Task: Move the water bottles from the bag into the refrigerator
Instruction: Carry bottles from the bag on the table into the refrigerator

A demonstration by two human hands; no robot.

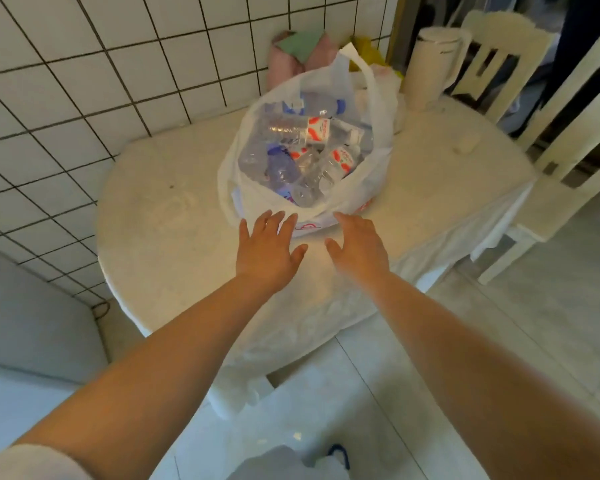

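Observation:
A white plastic bag [368,174] stands open on the round table [174,216]. Inside it lie several clear water bottles [302,147], some with blue caps and red-and-white labels. My left hand [269,252] hovers over the table just in front of the bag's near edge, fingers spread, holding nothing. My right hand [359,247] is beside it, also spread and empty, its fingertips close to the bag's rim. No refrigerator is in view.
A white kettle [433,69] stands behind the bag to the right. Pink and green cloths [298,53] are piled against the tiled wall [84,81]. Two cream chairs [568,140] stand at the table's right side. A small white object [466,143] lies near that edge.

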